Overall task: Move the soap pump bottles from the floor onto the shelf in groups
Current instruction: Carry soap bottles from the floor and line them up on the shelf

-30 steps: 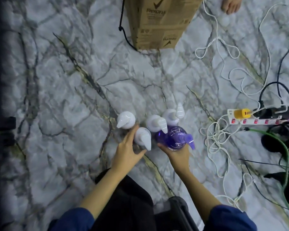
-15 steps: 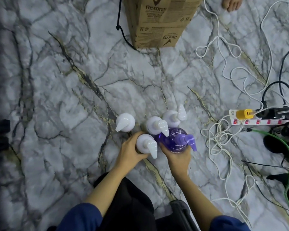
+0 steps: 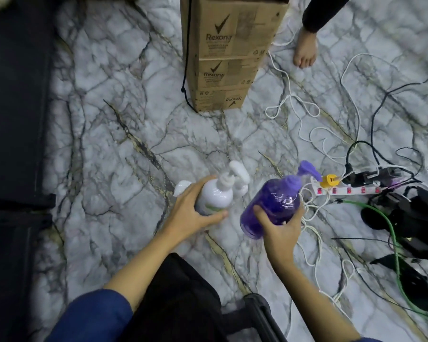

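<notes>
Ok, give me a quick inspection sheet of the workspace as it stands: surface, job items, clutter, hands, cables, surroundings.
Surface: marble-patterned floor, grey veins.
Job's things: white pump bottle in the left hand; purple pump bottle, tilted, in the right hand; more white pump heads behind the white bottle, count unclear.
Clutter: stacked Rexona cardboard boxes; black items at right.
Hands: left hand grips the white bottle; right hand grips the purple bottle's base.
Cables: white power strip with yellow plug; loose white cord, green cable, black leads.
Surroundings: dark furniture at left; another person's bare foot.
Shelf: nothing seen.
</notes>
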A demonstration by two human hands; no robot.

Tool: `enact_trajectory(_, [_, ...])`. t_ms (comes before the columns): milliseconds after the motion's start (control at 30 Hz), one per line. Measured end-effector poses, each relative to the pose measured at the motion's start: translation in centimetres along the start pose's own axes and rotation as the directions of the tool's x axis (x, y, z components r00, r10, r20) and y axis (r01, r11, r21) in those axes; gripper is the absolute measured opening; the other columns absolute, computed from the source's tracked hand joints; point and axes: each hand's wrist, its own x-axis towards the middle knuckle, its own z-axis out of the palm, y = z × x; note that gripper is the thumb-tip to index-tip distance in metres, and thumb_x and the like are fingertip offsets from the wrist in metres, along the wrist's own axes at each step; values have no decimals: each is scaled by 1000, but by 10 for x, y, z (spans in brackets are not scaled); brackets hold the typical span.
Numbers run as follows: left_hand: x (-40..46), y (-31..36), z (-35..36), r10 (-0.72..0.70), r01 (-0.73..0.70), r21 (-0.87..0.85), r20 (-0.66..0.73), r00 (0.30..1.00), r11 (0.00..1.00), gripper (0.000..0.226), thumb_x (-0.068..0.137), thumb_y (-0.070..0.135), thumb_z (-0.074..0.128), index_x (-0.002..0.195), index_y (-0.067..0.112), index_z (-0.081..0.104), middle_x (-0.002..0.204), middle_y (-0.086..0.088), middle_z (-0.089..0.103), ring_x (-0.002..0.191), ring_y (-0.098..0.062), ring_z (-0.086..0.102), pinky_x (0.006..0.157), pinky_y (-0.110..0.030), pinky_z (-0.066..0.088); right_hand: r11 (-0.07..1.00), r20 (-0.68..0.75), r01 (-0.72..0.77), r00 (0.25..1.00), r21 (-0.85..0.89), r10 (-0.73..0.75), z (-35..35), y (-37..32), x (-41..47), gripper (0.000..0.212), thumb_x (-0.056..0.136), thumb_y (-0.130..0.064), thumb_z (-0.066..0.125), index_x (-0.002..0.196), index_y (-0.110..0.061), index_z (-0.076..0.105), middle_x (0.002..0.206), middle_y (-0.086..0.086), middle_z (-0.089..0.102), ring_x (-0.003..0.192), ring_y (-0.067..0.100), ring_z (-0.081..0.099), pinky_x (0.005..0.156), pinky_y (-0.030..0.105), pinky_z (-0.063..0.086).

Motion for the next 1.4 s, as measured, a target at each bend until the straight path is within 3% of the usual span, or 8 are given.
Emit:
enact_trajectory(100, [3, 47, -20, 61, -65, -46, -78, 995, 997, 74, 63, 51, 79, 127, 54, 42, 118, 39, 52, 108, 9, 56, 89, -19, 50, 992, 5, 79, 997, 93, -80, 2, -44, 1, 92, 51, -43, 77, 135, -32, 42, 129, -2, 56, 116, 14, 56, 103, 43, 44])
enact_trajectory(267, [-7, 121, -60, 184, -212, -66, -295, 938, 975, 84, 63, 44, 82, 131, 59, 33, 112, 46, 52, 102, 8, 60, 89, -22, 50, 933, 68, 236, 962, 271, -263, 21, -134, -12, 90, 56, -43, 73, 138, -33, 37, 138, -9, 48, 123, 5, 50, 104, 23, 41])
enact_trajectory(367, [-24, 161, -85, 255, -296, -33, -420, 871, 955, 82, 63, 50, 75, 132, 60, 32, 117, 42, 53, 104, 1, 62, 92, -33, 52, 881, 128, 300, 921, 366, -368, 36, -185, -29, 86, 57, -42, 73, 135, -39, 37, 139, -9, 47, 125, 5, 49, 106, 25, 40])
enact_trajectory(500, [-62, 205, -121, 331, -365, 58, -572, 750, 929, 81, 66, 51, 73, 136, 53, 32, 115, 48, 48, 104, 9, 58, 91, -27, 50, 800, 195, 365, 843, 477, -502, 55, -244, -63, 82, 63, -32, 77, 135, -37, 38, 129, -27, 47, 120, -4, 49, 101, 18, 39])
enact_trajectory(667, [-125, 248, -175, 397, -354, 225, -733, 552, 908, 77, 77, 28, 77, 137, 43, 32, 111, 48, 48, 96, 17, 56, 80, -9, 46, 733, 290, 396, 733, 554, -615, 74, -312, -120, 83, 63, -40, 76, 136, -43, 37, 134, -21, 49, 123, 0, 49, 105, 28, 39])
enact_trajectory(867, [-219, 289, -231, 399, -288, 313, -860, 319, 905, 73, 76, 33, 77, 130, 54, 32, 103, 36, 56, 92, 8, 60, 79, -16, 49, 642, 391, 383, 554, 664, -735, 94, -373, -202, 79, 66, -37, 77, 132, -51, 37, 132, -16, 49, 121, 9, 52, 105, 40, 42])
enact_trajectory(1100, [-340, 304, -263, 371, -140, 368, -929, -9, 919, 72, 78, 35, 75, 129, 57, 30, 102, 39, 55, 95, 8, 59, 85, -22, 49, 567, 472, 281, 342, 774, -813, 110, -412, -307, 78, 69, -33, 78, 135, -43, 37, 128, -14, 52, 113, 6, 56, 96, 24, 43])
enact_trajectory(1400, [-484, 312, -271, 347, 42, 354, -876, -335, 934, 71, 79, 32, 74, 128, 57, 30, 104, 29, 57, 95, 3, 61, 84, -21, 51, 551, 547, 41, 78, 834, -834, 114, -437, -437, 75, 77, -23, 77, 138, -39, 36, 117, -22, 54, 103, 2, 60, 93, 28, 51])
